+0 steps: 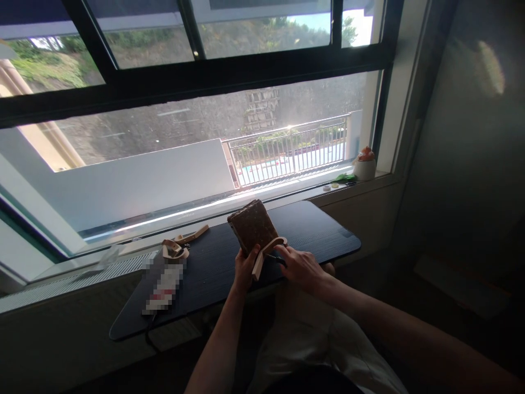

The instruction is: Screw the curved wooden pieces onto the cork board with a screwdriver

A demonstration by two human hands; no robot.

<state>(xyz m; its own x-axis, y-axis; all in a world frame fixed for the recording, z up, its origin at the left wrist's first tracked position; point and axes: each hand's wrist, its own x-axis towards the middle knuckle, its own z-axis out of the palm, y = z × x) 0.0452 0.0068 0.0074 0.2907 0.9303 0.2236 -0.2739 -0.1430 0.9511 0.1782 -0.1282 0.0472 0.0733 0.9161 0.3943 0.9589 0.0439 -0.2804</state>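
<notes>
My left hand (245,269) grips the lower edge of a brown patterned pouch (252,225) and holds it upright above the dark table (320,230). My right hand (301,266) pinches a tan leather strap (267,253) that curves off the pouch's lower right corner. Both hands have their fingers closed. A small dark thing under the right fingers is too hidden to name.
More tan leather straps and a coiled piece (177,247) lie at the table's back left, beside a blurred white and red object (163,287). On the window sill at the right stand a small white pot (364,166) and a few small round things (331,186). My legs are below the table edge.
</notes>
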